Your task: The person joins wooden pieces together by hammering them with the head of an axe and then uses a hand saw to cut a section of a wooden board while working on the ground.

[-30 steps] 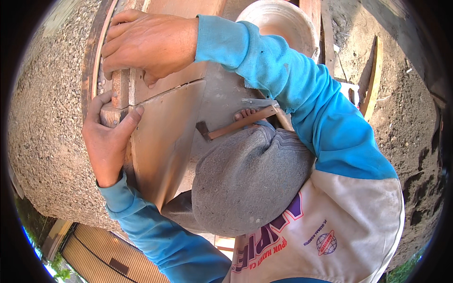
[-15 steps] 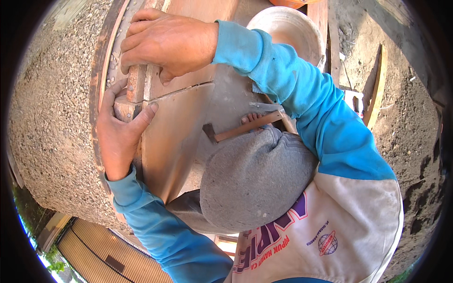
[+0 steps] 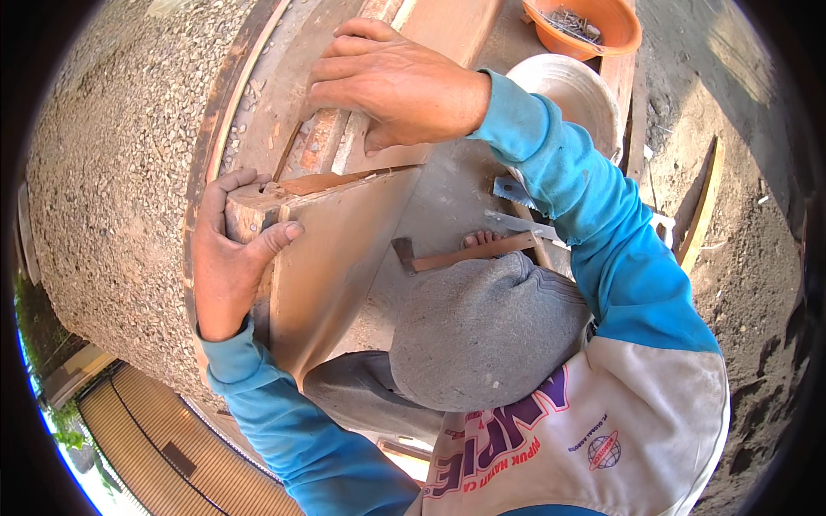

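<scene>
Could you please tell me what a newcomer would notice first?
Probably the bright blue sleeves, leading to the left hand gripping a wooden panel at left and the right hand higher up. Next, the orange bowl at the top and the wooden-handled tool beside the grey knee.

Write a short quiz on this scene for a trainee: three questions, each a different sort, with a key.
1. Multiple choice: What does the person's left grip hold?
A) a saw handle
B) a wooden end block
C) a coil of rope
2. True or false: The orange bowl is empty.
3. Short answer: Which body part shows beside the handle of the dark-headed tool?

Key:
1. B.
2. False; the orange bowl holds thin grey pieces.
3. Bare toes.
</scene>
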`<state>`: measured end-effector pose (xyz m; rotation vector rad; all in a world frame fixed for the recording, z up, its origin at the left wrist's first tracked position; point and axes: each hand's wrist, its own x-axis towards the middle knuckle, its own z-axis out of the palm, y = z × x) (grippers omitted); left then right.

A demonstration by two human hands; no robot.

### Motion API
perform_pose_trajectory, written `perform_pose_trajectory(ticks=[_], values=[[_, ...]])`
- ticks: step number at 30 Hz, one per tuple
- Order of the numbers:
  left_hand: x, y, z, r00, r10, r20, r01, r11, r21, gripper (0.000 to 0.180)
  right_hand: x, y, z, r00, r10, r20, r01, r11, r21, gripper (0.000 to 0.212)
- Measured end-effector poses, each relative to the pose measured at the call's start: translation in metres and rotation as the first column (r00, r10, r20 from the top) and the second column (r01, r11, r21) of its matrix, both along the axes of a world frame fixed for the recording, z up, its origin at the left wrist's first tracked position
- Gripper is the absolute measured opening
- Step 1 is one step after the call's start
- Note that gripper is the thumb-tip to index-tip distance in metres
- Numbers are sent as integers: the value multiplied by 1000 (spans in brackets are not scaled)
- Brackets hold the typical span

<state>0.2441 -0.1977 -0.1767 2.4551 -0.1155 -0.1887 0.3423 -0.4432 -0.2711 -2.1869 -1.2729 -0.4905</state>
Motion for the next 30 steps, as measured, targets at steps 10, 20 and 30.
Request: perform_pose_trajectory(ticks=[10, 20, 30], values=[[63, 121, -6, 961, 263, 86, -262, 965, -24, 60, 3, 7, 11, 1000, 17, -4, -17, 1000, -19, 69], [99, 192, -44, 920, 276, 280, -335, 923, 188, 78, -6, 10, 29, 992, -69, -107, 50, 983, -178, 77], [105, 233, -79, 837, 409, 364, -531, 767, 360, 97, -8, 16, 37, 987, -110, -120, 78, 967, -244, 73]])
